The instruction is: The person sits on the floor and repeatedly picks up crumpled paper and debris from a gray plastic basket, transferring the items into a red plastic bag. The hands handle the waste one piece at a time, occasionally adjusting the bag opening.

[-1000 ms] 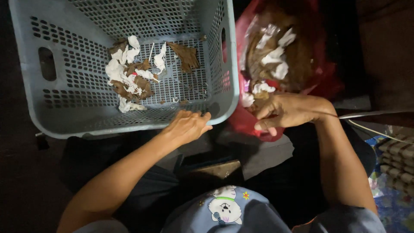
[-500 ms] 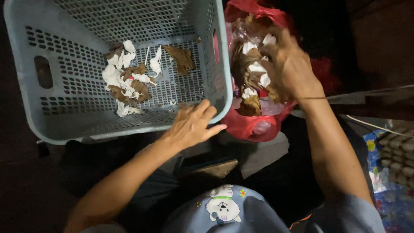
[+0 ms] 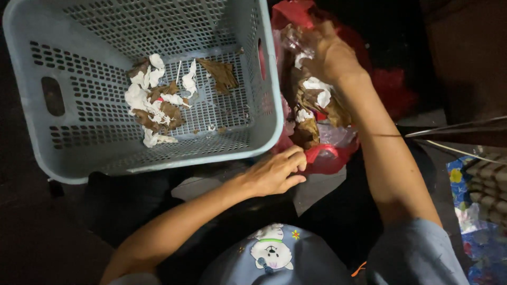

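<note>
Head view: the left hand (image 3: 274, 173) has moved off the basket (image 3: 266, 79) rim and is now pinching the near rim of the red bag (image 3: 327, 158), fingers together on the plastic. The right hand (image 3: 330, 55) has moved from the bag's near edge into its mouth and is pressing down on the scraps (image 3: 311, 103) of paper and dry leaves; its grip cannot be told. More litter (image 3: 153, 100) is lying on the basket floor. Judgement: the bag is being held open and packed.
</note>
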